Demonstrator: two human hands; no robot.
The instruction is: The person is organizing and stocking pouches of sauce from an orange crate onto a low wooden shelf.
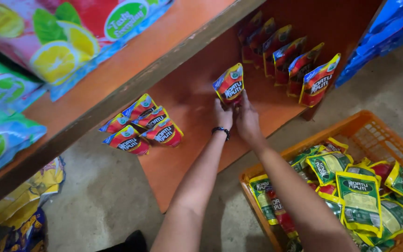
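On the low orange shelf in front of me, the biggest thing in view, packets stand in groups, with a higher shelf board crossing above it at the left and large fruit-printed bags lying on that. To my right, on the grey floor, sits an orange crate heaped with green-and-yellow packets and a few red ones among them. Along the back right of the low shelf I see a row of red packets, upright and overlapping one behind another. Nearer the left edge a cluster of red packets stands close together, touching. Between the row and the cluster, well apart from both, is the single red packet I am handling, upright with its base at the shelf. My left hand, with a dark bead bracelet at the wrist, and my right hand are side by side and touching, both closed on the bottom edge of that packet, fingers pinching it from below.
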